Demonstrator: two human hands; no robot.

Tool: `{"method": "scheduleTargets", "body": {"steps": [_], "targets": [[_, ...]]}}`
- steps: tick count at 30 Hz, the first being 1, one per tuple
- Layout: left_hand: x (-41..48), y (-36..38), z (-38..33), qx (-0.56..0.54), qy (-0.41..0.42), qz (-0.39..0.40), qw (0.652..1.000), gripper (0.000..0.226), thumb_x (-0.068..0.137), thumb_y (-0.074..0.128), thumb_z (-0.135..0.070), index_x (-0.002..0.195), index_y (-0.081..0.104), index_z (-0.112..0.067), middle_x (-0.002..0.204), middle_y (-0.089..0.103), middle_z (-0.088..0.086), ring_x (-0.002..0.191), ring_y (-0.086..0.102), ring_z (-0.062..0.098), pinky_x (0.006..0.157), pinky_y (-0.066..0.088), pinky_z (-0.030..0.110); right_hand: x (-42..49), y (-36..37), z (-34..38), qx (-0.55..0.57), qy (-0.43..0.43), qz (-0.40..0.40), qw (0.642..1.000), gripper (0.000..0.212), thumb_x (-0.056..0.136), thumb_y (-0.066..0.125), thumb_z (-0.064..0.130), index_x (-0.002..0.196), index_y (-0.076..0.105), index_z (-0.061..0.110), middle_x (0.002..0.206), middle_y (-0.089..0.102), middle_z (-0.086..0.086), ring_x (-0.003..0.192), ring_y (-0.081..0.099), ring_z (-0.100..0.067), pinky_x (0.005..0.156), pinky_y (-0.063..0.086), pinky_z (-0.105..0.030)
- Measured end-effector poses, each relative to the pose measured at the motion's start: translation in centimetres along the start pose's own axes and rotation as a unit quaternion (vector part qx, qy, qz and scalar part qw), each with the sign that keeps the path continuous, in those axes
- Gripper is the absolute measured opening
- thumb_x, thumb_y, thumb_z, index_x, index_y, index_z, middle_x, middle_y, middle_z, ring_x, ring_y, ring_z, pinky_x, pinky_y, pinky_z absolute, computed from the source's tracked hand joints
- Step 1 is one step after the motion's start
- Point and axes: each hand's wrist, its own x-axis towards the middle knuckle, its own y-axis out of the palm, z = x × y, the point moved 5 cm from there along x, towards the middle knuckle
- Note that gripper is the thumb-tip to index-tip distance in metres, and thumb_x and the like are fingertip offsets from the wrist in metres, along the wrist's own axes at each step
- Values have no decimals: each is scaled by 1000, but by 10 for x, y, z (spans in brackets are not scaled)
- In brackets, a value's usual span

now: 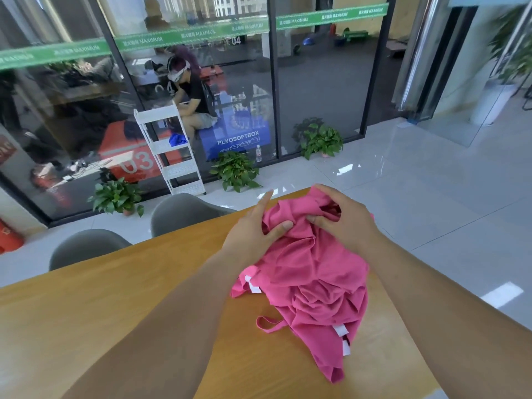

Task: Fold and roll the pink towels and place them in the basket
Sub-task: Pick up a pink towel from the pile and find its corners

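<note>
Pink towels point(313, 272) in one crumpled heap on wooden worktop point(115, 298), toward its far right edge. Left hand point(256, 231) grip: partly apart, fingers almost straight behind upper fold, thumb on front, cloth pinched between. Right hand point(345, 223) grip: fingers curled, clamped on heap's top, just beside left hand

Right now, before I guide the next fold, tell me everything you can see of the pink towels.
The pink towels lie as one crumpled, unfolded heap of thin, matte cloth on the right part of the wooden table. White tags show at its left and near edges, and a pink loop lies out on the tabletop. The left hand pinches the far end; the right hand grips folds beside it. Their number cannot be told.
</note>
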Motion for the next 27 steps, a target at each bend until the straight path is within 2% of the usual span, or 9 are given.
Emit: {"method": "scheduleTargets", "body": {"steps": [3,8,11,13,18,19,21,23,27], "targets": [[-12,-30,1,11,-1,-35,999,96,81,44,-95,161,9,-56,138,65,1,117,65,25,96,56,48,0,5,31,18,-16,-17,1000,70,85,87,39,148,56,35,116,64,26,99,54,30,85,38,5],[-44,-88,19,14,-5,-86,996,97,78,43,-96,160,9,-58,128,70,1,110,67,26,88,56,43,-3,32,93,24,-47,-18,998,73,80,86,54,146,58,38,127,68,21,110,56,22,94,41,0],[-71,-125,41,18,-18,-117,993,96,80,44,-93,162,8,-55,124,72,3,108,68,25,84,56,41,-4,61,135,29,-68,-14,997,75,77,83,63,145,58,42,129,69,22,116,60,14,103,47,-14],[-93,-150,59,14,-30,-138,990,95,84,47,-89,163,9,-52,131,70,3,116,66,26,86,53,38,-6,85,165,24,-82,-5,996,75,78,82,65,146,57,42,132,68,20,120,62,5,106,50,-24],[-170,-216,117,6,-71,-176,982,95,87,50,-86,164,8,-50,147,62,-4,124,64,25,96,54,42,-30,167,246,13,-97,23,995,75,80,77,70,146,56,42,136,66,18,123,61,-4,106,50,-28],[-188,-230,132,7,-82,-179,980,96,85,48,-88,164,7,-51,142,65,-2,119,66,24,95,56,44,-37,186,263,10,-99,31,995,75,81,76,70,147,56,42,137,66,18,124,61,-6,106,50,-29],[-225,-256,164,11,-107,-189,976,98,82,44,-93,163,8,-51,119,73,0,101,69,20,88,59,46,-52,227,295,10,-100,48,994,72,83,76,67,147,56,40,139,66,17,124,61,-7,103,47,-26],[-264,-283,197,11,-131,-205,970,98,83,44,-92,164,10,-49,101,73,0,89,68,16,83,59,48,-67,269,327,15,-100,64,993,69,86,75,65,146,57,38,140,65,16,126,60,-8,102,46,-24],[-340,-337,256,14,-180,-233,956,100,81,45,-91,165,12,-48,114,70,-3,97,66,19,86,57,45,-98,352,392,50,-83,114,989,66,88,73,64,145,58,35,140,65,14,128,59,-10,101,44,-24]]}}
